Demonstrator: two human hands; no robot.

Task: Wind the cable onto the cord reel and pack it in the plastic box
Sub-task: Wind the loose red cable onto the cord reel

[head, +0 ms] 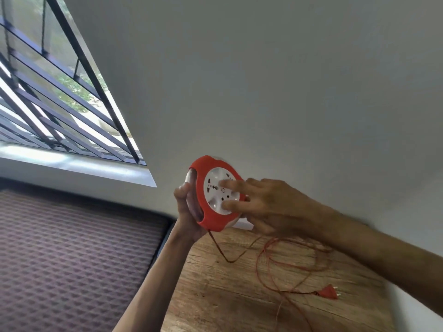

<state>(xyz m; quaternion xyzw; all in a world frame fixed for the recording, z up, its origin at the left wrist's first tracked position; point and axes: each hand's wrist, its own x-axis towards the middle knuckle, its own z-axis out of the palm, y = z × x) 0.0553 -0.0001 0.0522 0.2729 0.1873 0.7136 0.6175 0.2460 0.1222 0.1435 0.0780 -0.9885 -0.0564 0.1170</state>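
I hold a round red cord reel (pixel 208 219) with a white socket face up in front of the wall. My left hand (pixel 188 212) grips its back and left rim. The fingers of my right hand (pixel 261 204) press on the white face at its right side. A thin red cable (pixel 282 262) drops from the bottom of the reel and lies in loose loops on the wooden table (pixel 215 295). Its red plug (pixel 329 291) rests on the table at the right. No plastic box is in view.
A patterned mattress (pixel 72 255) lies to the left of the table. A barred window (pixel 55 92) with a white sill is at the upper left. A plain grey wall stands behind the table.
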